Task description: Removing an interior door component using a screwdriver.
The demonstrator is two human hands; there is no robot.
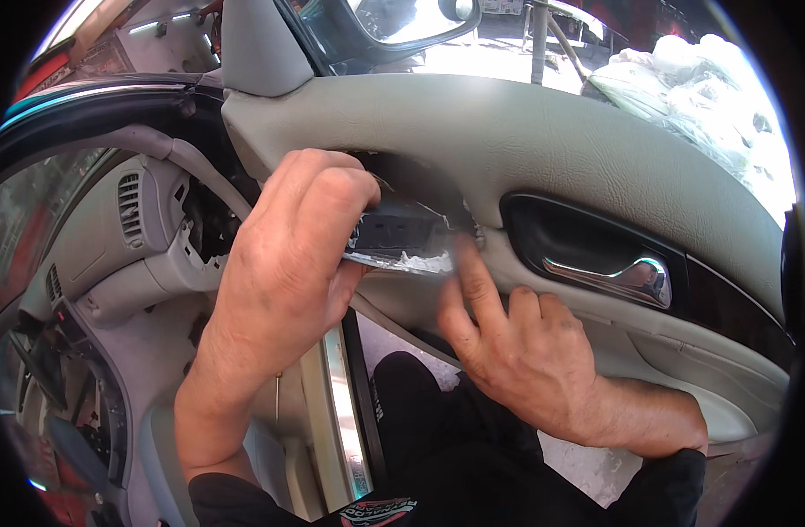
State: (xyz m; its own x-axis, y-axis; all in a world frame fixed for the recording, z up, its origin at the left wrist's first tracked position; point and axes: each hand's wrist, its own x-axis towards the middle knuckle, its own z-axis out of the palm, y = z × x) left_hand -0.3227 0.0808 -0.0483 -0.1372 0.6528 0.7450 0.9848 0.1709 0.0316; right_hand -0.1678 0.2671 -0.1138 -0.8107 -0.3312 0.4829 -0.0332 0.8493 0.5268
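My left hand [293, 237] is closed on the left end of a dark trim piece [394, 233], with its fingers over the top and the thumb below. White residue clings to the ragged lower edge of the piece. It is held against the grey door panel [376, 110], beside a dark recess. My right hand [530, 356] comes from the lower right with its index finger stretched out to the right end of the piece. That fingertip is blurred; the other fingers are partly curled, and nothing shows in their grasp.
Right of my hands is a black door-handle recess with a chrome handle [622, 277]. A side mirror [411, 22] is beyond the door. The dashboard [112, 228] has an exposed cavity at left. White plastic bags [701, 105] are heaped outside at far right.
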